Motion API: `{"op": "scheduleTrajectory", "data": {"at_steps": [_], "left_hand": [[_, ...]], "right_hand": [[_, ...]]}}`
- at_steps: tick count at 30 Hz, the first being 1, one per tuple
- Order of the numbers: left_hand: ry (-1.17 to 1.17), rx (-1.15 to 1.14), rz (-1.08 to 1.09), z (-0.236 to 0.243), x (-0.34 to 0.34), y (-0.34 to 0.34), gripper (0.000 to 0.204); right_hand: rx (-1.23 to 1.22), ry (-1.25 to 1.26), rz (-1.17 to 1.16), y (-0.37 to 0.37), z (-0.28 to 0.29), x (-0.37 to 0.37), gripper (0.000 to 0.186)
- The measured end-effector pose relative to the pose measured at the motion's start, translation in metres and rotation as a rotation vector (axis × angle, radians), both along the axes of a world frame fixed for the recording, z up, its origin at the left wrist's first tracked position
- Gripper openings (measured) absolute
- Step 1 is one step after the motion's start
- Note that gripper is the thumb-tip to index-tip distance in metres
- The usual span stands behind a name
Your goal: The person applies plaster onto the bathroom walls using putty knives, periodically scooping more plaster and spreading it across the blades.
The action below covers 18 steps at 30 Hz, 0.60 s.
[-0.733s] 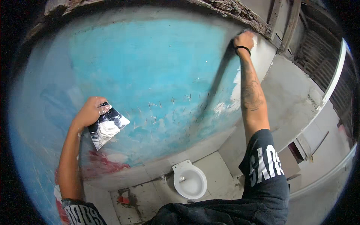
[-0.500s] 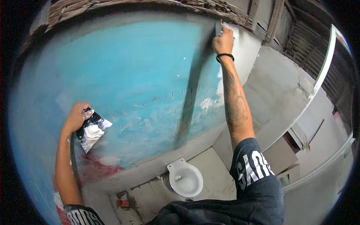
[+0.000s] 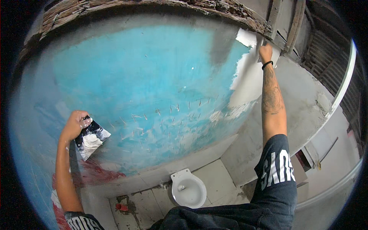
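Lumpy white paste [image 3: 92,142] was borne on a shiny, metal-looking plate [image 3: 104,134]; the wall [image 3: 145,80] was partly coated with scratched, matt blue paint [image 3: 115,57], its upper edge bordered by rough, splintered wood [image 3: 65,16].

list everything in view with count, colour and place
blade tool: 1, black and silver, left hand
paste: 1 lump, white, on blade tool
thin tool: 1, grey, right hand, mostly hidden
wall: 1, blue, ahead
coating: patches, white, wall's right
beam: 1, brown, top edge
corrugated sheeting: 1 stretch, dark, upper right
rail: 1, white, right
toilet bowl: 1, white, bottom centre
pipe stub: 1, red, floor, lower left
tiled floor: 1, grey, bottom
wristband: 1, black, right wrist
sleeves: 2, black, bottom
left hand: 1, smeared, left
right hand: 1, bare, upper right
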State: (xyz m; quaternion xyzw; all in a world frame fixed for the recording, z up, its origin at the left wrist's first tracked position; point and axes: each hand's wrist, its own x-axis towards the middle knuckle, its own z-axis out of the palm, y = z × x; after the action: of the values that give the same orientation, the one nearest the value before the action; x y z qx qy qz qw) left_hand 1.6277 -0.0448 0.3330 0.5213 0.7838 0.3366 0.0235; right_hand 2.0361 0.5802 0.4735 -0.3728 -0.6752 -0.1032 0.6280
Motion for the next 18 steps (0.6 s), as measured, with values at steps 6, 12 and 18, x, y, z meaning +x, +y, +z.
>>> {"op": "scheduleTrajectory", "data": {"at_steps": [6, 12, 18], "left_hand": [[-0.048, -0.034, 0.018, 0.004, 0.005, 0.003, 0.013], [-0.025, -0.056, 0.015, 0.007, 0.007, -0.001, 0.013], [0.162, -0.042, -0.056, 0.006, 0.005, 0.003, 0.019]], "right_hand": [[-0.141, 0.048, -0.103, -0.024, 0.001, -0.034, 0.033], [0.059, -0.065, -0.156, -0.065, -0.007, -0.061, 0.03], [0.166, -0.018, -0.226, -0.122, -0.009, -0.102, 0.023]]}}
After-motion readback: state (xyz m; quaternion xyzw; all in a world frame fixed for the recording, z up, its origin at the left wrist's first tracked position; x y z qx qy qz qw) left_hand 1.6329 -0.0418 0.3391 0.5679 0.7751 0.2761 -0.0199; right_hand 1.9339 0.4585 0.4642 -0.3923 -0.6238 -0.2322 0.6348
